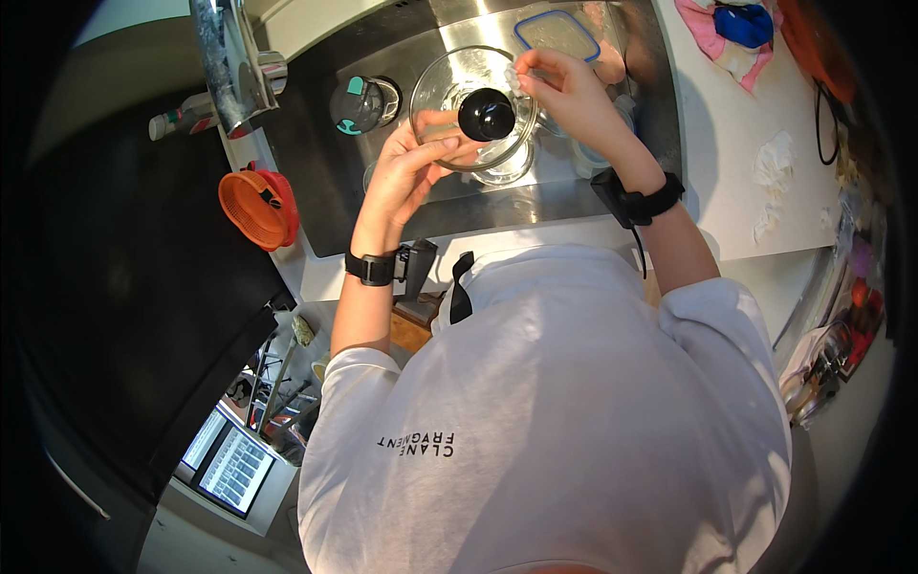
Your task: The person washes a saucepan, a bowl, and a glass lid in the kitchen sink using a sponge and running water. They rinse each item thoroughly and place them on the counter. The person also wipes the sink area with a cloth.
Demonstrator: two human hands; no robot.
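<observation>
Over the sink (516,212), my left hand (409,168) holds a round glass lid (448,82) with a black knob (486,115). Its thumb lies on the near left side of the lid, and some fingers show through the glass. My right hand (566,97) pinches a small crumpled white tissue (512,79) against the lid's right rim. Below the lid, part of a clear glass vessel (509,168) shows in the sink; the lid covers the rest. A dark see-through container with teal parts (358,106) lies to the left of the lid.
A clear box lid with a blue seal (558,36) rests in the sink's far right. At left are a metal faucet (229,72), a bottle (179,120) and orange and red baskets (251,208). Crumpled tissue (774,161) and a pink cloth (753,61) lie on the right counter.
</observation>
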